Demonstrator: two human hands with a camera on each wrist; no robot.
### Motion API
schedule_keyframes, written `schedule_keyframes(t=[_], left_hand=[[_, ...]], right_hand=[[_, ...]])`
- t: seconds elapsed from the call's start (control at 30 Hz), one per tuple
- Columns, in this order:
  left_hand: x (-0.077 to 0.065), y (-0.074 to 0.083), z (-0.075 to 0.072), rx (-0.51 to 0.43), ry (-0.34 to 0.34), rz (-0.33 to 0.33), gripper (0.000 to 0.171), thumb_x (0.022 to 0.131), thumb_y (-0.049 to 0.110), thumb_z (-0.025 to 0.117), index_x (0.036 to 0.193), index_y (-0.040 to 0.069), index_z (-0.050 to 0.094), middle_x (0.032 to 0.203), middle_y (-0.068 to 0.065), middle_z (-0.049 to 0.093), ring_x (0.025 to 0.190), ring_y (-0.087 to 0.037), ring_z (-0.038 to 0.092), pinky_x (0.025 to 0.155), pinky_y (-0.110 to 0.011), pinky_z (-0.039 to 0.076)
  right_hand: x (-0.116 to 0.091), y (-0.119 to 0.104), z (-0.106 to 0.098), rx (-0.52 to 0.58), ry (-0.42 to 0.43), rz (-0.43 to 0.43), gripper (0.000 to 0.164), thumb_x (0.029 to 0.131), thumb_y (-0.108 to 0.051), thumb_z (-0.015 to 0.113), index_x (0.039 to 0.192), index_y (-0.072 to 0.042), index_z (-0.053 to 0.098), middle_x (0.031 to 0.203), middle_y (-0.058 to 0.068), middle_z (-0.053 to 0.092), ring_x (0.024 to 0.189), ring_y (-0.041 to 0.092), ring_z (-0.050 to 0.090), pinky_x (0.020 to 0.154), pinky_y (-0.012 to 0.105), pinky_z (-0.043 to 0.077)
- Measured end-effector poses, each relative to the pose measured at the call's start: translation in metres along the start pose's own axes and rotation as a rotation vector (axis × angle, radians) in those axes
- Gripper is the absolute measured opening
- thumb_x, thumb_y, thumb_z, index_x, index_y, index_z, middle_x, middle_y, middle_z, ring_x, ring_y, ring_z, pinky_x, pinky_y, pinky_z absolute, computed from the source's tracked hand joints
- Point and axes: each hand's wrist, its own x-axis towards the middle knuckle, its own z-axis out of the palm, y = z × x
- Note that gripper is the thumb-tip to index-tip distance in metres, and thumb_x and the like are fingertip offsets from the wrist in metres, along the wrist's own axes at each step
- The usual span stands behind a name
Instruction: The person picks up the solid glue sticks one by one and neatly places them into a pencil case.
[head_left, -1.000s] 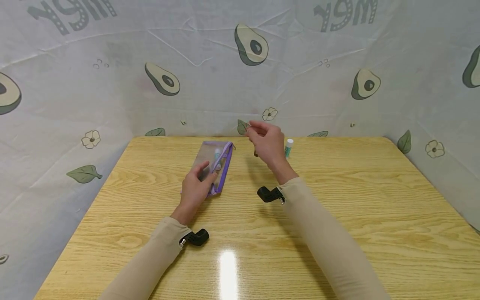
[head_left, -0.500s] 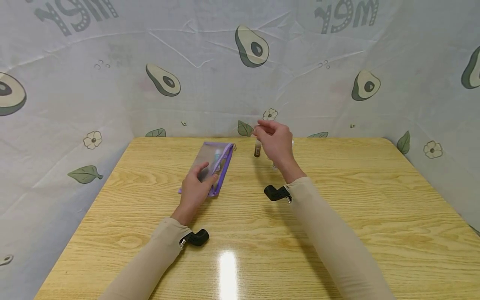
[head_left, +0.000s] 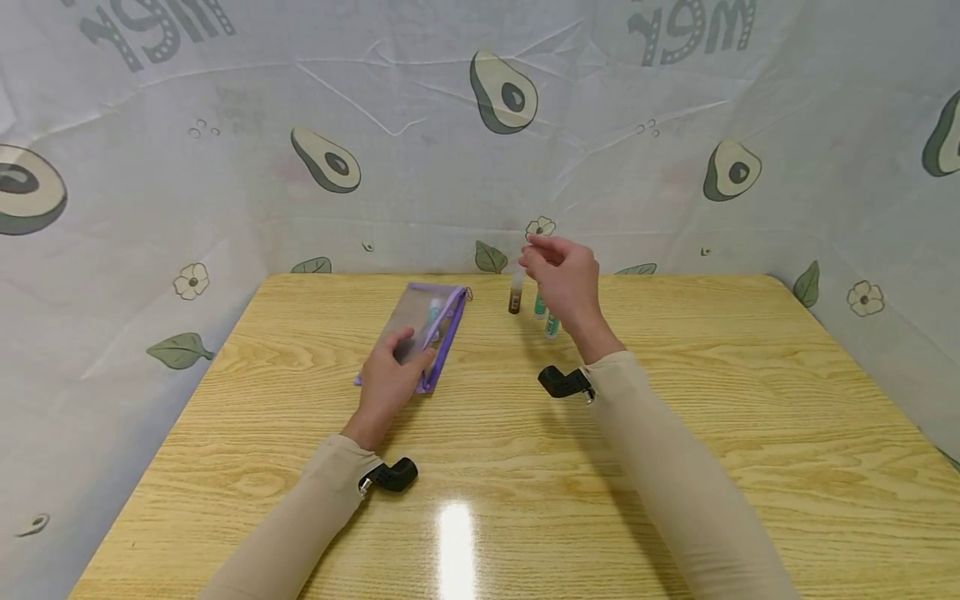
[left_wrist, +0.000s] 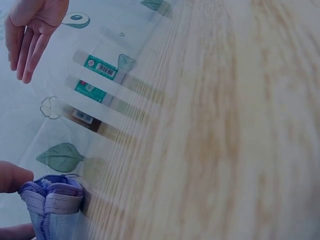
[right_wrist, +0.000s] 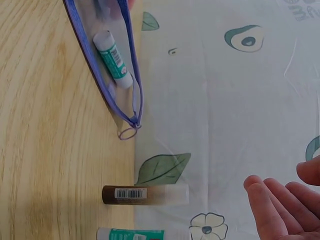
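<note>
My left hand (head_left: pixel 397 360) pinches the near end of a clear pouch with a purple zip (head_left: pixel 431 321), which lies flat on the wooden table (head_left: pixel 712 400). The left wrist view shows the pouch's bunched purple edge (left_wrist: pixel 52 200) between my thumb and a finger. One green-labelled tube (right_wrist: pixel 114 59) lies inside the pouch. My right hand (head_left: pixel 542 254) hovers empty, fingers loosely straight, above a standing brown tube (head_left: pixel 514 297) and two green tubes (head_left: pixel 540 305) (head_left: pixel 552 324) at the table's far edge. The right wrist view also shows the brown tube (right_wrist: pixel 142 194).
A grey cloth printed with avocados (head_left: pixel 502 92) hangs close behind the table and along both sides. Black wrist-camera mounts (head_left: pixel 562 382) (head_left: pixel 393 475) sit on both sleeves. The table's near half and right side are bare wood.
My right hand has drifted to the right and slightly up, uncovering the brown tube and the two green tubes. The left hand and the pouch have stayed put.
</note>
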Motion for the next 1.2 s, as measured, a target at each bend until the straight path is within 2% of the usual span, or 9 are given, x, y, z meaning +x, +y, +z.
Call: schedule_keyframes(t=[0.33,0.73,1.03,1.2], left_hand=[[0.001,0.0,0.001,-0.031,0.05,-0.023,0.061,0.1,0.037,0.072,0.153,0.013,0.056,0.159,-0.017,0.055,0.15,-0.036,0.049,0.124,-0.051,0.04],[0.0,0.003,0.002,-0.045,0.041,-0.03,0.061,0.099,0.039,0.072,0.152,0.013,0.057,0.157,-0.017,0.056,0.15,-0.034,0.049,0.124,-0.05,0.04],[-0.002,0.0,0.006,-0.077,0.029,-0.013,0.061,0.104,0.038,0.066,0.157,0.013,0.052,0.164,-0.014,0.05,0.157,-0.033,0.041,0.129,-0.05,0.035],[-0.002,-0.003,0.007,-0.077,0.032,-0.01,0.058,0.105,0.037,0.064,0.157,0.015,0.053,0.164,-0.012,0.05,0.157,-0.031,0.041,0.129,-0.048,0.034]], right_hand=[[0.008,-0.003,-0.018,-0.02,0.075,0.014,0.037,0.106,-0.021,0.065,0.139,-0.006,0.069,0.131,0.019,0.075,0.113,0.024,0.077,0.093,0.025,0.062],[0.014,0.003,-0.039,-0.05,0.124,0.012,0.039,0.104,-0.022,0.068,0.14,-0.008,0.069,0.134,0.015,0.074,0.106,0.006,0.075,0.094,0.02,0.06],[0.012,0.009,-0.047,-0.068,0.146,-0.003,0.04,0.104,-0.024,0.069,0.14,-0.009,0.07,0.135,0.014,0.074,0.111,0.01,0.074,0.099,0.025,0.059],[0.01,0.013,-0.05,-0.07,0.16,-0.004,0.04,0.104,-0.025,0.068,0.141,-0.009,0.069,0.136,0.014,0.073,0.117,0.016,0.072,0.103,0.028,0.058]])
